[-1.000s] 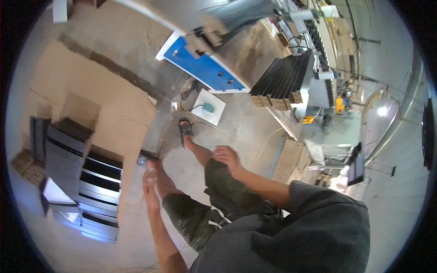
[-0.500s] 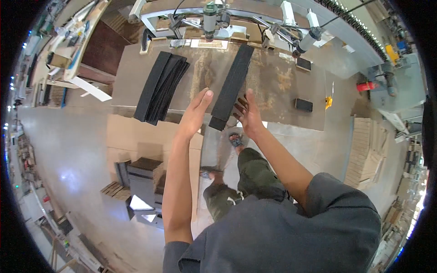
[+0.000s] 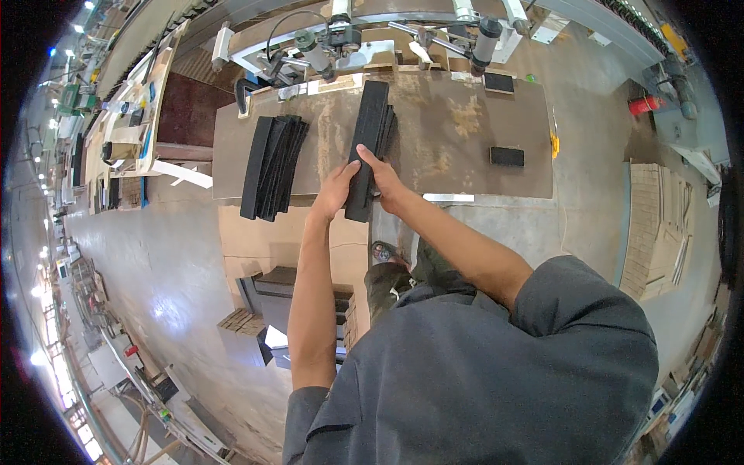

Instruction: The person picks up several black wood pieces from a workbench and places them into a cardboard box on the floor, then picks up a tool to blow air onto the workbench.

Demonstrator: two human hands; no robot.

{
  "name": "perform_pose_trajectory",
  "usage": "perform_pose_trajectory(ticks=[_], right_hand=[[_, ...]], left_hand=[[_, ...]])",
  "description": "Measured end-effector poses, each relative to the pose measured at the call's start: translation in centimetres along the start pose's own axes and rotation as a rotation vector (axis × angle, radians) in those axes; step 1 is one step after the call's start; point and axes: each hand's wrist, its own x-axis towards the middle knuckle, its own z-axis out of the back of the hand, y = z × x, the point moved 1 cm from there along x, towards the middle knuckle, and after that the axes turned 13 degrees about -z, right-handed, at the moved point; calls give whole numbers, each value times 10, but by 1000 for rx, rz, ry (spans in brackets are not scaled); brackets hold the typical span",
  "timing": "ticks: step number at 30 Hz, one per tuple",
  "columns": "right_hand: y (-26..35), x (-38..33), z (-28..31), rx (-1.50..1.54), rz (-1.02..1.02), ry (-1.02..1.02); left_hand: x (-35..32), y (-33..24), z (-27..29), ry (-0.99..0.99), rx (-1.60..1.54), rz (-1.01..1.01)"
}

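Both your hands, left and right, clamp the long black strip stack | grip pressed from either side, squaring its edges | stack lies lengthwise on brown surface

A second ago both hands were low near the floor. Half a second ago they reached open toward the worktable. Now the left hand and right hand clasp the near end of the long black strip stack from either side.
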Motion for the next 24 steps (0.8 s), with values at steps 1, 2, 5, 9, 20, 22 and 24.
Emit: perform_pose_trajectory(ticks=[1, 2, 5, 9, 20, 22, 24], right_hand=[[0, 1, 1, 6, -1, -7], [-1, 3, 1, 6, 31, -25], [-1, 0, 3, 53, 95, -59], [2, -9, 25, 60, 56, -58], [-19, 5, 68, 225, 119, 144], [-15, 2, 62, 208, 56, 198], [-13, 2, 68, 227, 44, 227]], left_hand=[[-1, -1, -4, -17, 26, -3], [-3, -1, -8, -9, 25, 0], [-4, 6, -17, 7, 24, -63], [-4, 22, -11, -76, -15, -201], [6, 83, -24, -63, 160, -100], [9, 110, -19, -93, -93, 70], [14, 139, -28, -134, -169, 73]])
